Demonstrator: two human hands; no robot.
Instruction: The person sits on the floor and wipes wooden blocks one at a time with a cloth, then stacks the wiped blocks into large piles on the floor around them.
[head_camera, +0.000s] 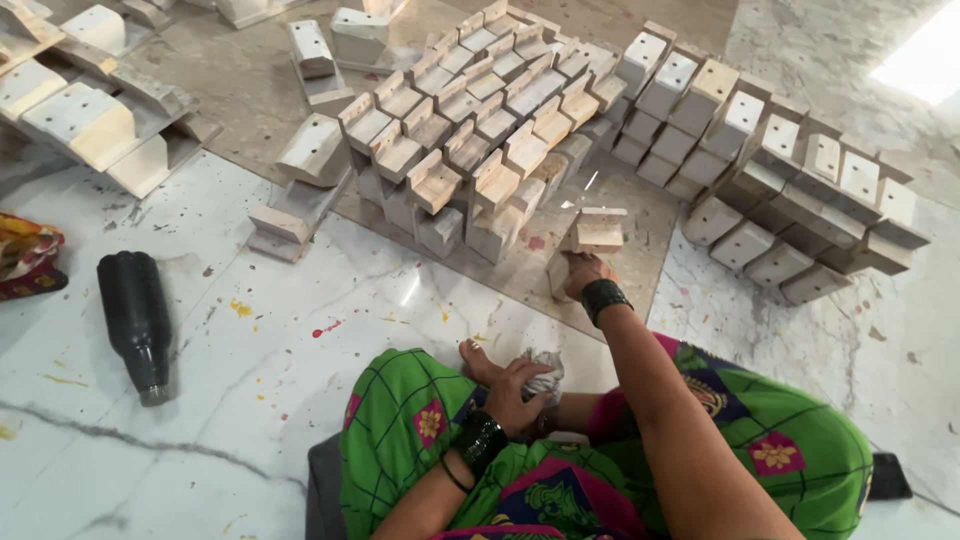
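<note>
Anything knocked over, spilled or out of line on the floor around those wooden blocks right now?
A black bottle lies on its side on the marble floor, apart from the stacks. Small red and yellow paint spots fleck the floor. The right hand holds one wooden block off the rows.

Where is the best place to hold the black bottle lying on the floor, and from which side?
Hold the black bottle around its wide ribbed body, coming down from above. It lies on its side on the marble floor with open space all round, and the body probably gives a firmer grip than the narrow neck.
</note>
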